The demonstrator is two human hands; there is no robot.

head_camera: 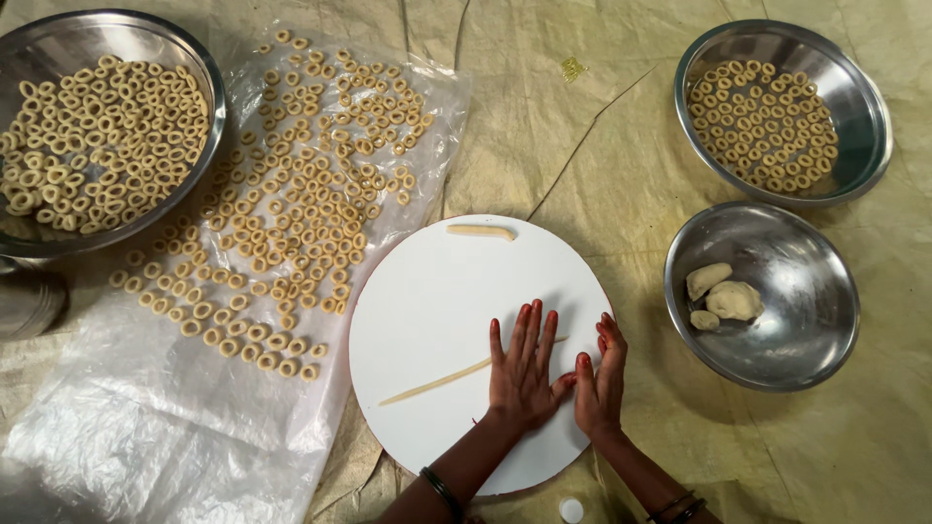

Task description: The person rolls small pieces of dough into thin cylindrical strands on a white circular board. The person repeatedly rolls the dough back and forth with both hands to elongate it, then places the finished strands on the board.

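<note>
rolling under left hand (520, 374), dough rope (437, 382), thin, pale, tapered

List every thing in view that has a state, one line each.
Left hand: flat, palm down on the dough rope.
Right hand: open, on edge beside the left.
Dough rope: rolled thin, lying on the round white board.
Short dough piece: thick, lying untouched.
Top-left bowl: heaped with rings.
Top-right bowl: partly filled with rings.
Lower-right bowl: holds three dough lumps.
Plastic sheet: crumpled, partly covered with rings.

Bare board (427, 291) lies open left of the hands (558, 374); 2 steel bowls (777, 291) crowd the right.
</note>
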